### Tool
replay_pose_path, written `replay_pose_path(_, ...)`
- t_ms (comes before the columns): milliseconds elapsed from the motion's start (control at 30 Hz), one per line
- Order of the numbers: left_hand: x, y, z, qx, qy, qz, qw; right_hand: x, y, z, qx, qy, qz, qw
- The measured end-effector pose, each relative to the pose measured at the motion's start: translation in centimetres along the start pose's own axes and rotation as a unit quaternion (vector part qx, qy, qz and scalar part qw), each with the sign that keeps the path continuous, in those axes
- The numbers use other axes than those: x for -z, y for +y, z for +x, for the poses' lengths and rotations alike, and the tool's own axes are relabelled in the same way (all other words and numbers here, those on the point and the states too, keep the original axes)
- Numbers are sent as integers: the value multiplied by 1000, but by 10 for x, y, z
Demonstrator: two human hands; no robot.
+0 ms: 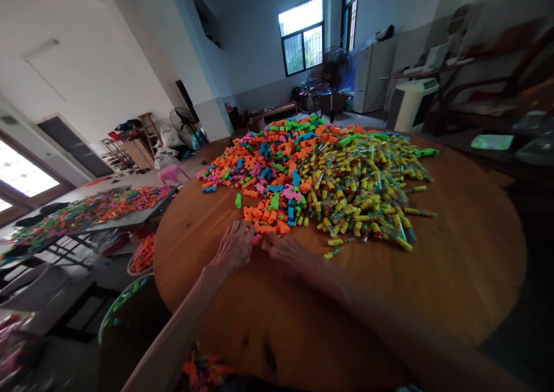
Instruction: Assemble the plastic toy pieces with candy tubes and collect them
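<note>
A large heap of small orange, blue, green and pink plastic pieces point(259, 161) lies on the round wooden table point(208, 288). Beside it on the right is a pile of yellow pieces in clear wrappers point(367, 190). My left hand point(236, 245) is at the near edge of the coloured heap, its fingers curled against a small pink piece point(257, 239). Just right of that piece, my right hand point(283, 253) has its fingers bent together by the orange pieces; what they hold, if anything, is too small to make out.
To the left, a long table holds more coloured pieces point(104, 207). A basin of orange pieces point(144, 255) and a green-rimmed container point(108, 314) stand by the round table's left edge. Behind are a fan point(335, 68) and a white cabinet point(374, 74).
</note>
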State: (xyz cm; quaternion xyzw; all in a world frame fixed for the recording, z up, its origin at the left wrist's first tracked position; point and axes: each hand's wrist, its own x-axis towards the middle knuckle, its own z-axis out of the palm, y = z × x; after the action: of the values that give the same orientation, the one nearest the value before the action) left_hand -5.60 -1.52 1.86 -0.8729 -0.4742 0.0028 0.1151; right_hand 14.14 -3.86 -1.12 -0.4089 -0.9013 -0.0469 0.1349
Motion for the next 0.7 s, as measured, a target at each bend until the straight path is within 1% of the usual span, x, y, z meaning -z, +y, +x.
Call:
replay_pose_path(67,2,2,-9,9,-3,0,1000,-7,1,5,5,-6,6,1000)
replay_pose_path(167,1,4,-24,20,-11,-15,1000,-16,3,1,14,-21,21,999)
replay_pose_path(233,-1,6,-32,9,-7,-46,999,-20,4,-4,15,-31,28,999)
replay_pose_path(333,-5,8,-40,-26,13,-125,992,-20,5,-11,-3,-35,36,999)
replay_pose_path(500,-18,8,-41,-33,56,-231,971,-13,4,-16,-33,-36,87,995)
replay_pose_path(567,-25,4,-39,-35,72,-258,963,-14,4,-16,-42,-36,100,993)
replay_pose_path(700,-33,-5,-32,-28,85,-287,954,-21,5,-13,-47,-3,119,992)
